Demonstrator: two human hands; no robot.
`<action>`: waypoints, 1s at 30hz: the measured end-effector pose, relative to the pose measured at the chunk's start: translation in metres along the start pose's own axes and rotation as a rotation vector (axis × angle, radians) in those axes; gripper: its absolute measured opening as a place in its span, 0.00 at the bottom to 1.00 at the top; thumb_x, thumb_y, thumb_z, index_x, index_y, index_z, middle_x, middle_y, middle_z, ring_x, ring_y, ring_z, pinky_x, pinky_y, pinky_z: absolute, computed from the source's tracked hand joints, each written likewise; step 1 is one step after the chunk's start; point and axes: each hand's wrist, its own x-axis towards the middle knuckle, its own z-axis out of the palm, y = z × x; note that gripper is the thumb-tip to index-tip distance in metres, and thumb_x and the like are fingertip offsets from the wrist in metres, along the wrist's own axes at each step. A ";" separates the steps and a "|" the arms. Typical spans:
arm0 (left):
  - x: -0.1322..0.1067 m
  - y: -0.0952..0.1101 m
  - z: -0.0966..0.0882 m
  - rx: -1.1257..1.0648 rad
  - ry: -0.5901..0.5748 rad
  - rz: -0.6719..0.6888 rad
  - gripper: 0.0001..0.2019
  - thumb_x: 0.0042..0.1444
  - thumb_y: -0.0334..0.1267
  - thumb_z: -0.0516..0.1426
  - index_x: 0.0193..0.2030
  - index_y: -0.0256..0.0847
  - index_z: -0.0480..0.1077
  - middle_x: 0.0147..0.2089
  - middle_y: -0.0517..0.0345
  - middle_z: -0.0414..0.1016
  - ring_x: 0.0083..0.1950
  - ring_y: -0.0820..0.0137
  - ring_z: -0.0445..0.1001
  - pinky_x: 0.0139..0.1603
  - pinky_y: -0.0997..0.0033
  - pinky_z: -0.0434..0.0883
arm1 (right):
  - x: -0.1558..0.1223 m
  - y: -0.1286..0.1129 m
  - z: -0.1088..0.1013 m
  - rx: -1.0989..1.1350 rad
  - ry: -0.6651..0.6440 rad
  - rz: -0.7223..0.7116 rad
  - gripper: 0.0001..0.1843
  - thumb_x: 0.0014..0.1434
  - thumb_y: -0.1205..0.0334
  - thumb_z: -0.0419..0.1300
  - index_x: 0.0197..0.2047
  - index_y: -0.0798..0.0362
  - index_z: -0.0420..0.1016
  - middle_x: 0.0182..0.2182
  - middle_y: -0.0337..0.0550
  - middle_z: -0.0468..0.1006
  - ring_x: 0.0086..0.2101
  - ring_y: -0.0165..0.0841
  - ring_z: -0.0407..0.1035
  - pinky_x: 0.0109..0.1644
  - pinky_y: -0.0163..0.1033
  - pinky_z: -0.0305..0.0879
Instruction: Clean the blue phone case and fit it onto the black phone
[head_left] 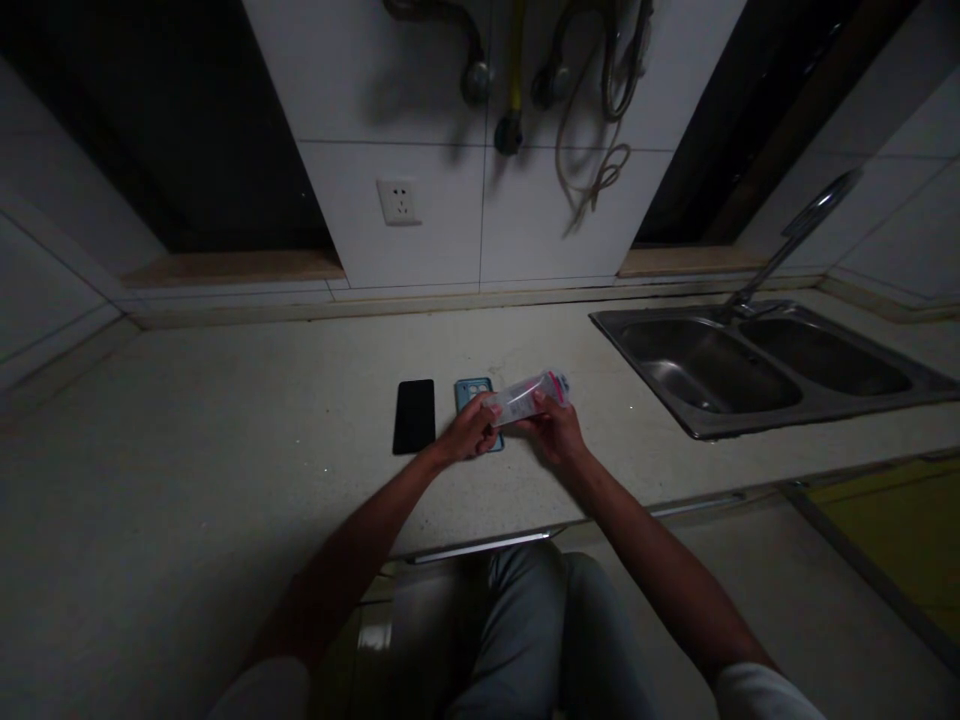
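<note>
Packet of clear plastic with a pink band [516,402], long and narrow, sits at the centre of the frame, and I have it spanned between both sides. Its long axis runs across the frame, climbing slightly toward the right, with the pink band at the right-hand end. My left grip [471,430] pinches the lower left end, thumb on top. My right grip [556,432] is wrapped around the other end from below, thumb on the upper face close to the band. So neither hand is nearer than the other: each owns one end, and the relation I watch is that line from thumb to thumb.

Below the left grip in my view lies a blue rectangular phone-shaped piece with a camera cluster [465,393], its long axis running up the frame, so the packet crosses it rather than lining up with it. The hand covers much of it; from this angle I cannot tell whether hand or packet touches it. Just left of that, a flat black rectangular phone [414,416] lies roughly parallel to it on the pale speckled tabletop [262,420]. A steel double sink [709,365] is well apart, at the right of the frame.
</note>
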 end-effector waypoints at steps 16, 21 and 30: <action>-0.001 -0.006 -0.006 -0.055 -0.069 -0.020 0.30 0.55 0.63 0.59 0.54 0.44 0.59 0.28 0.69 0.65 0.17 0.81 0.60 0.14 0.83 0.54 | 0.000 -0.001 -0.005 0.023 -0.010 0.015 0.21 0.42 0.57 0.78 0.37 0.55 0.78 0.27 0.38 0.81 0.26 0.33 0.76 0.24 0.34 0.78; 0.000 0.001 0.003 -0.193 -0.120 0.007 0.27 0.55 0.60 0.58 0.52 0.44 0.58 0.26 0.71 0.64 0.14 0.82 0.54 0.12 0.83 0.53 | 0.003 -0.004 -0.002 0.144 -0.009 0.024 0.18 0.46 0.60 0.76 0.39 0.52 0.77 0.29 0.37 0.82 0.27 0.32 0.77 0.25 0.33 0.78; 0.009 0.006 0.010 -0.165 -0.159 0.050 0.35 0.60 0.62 0.51 0.65 0.41 0.54 0.38 0.54 0.78 0.17 0.76 0.65 0.15 0.76 0.60 | 0.013 -0.018 -0.007 0.528 0.029 -0.065 0.10 0.55 0.62 0.69 0.41 0.49 0.76 0.37 0.35 0.85 0.37 0.30 0.80 0.39 0.34 0.79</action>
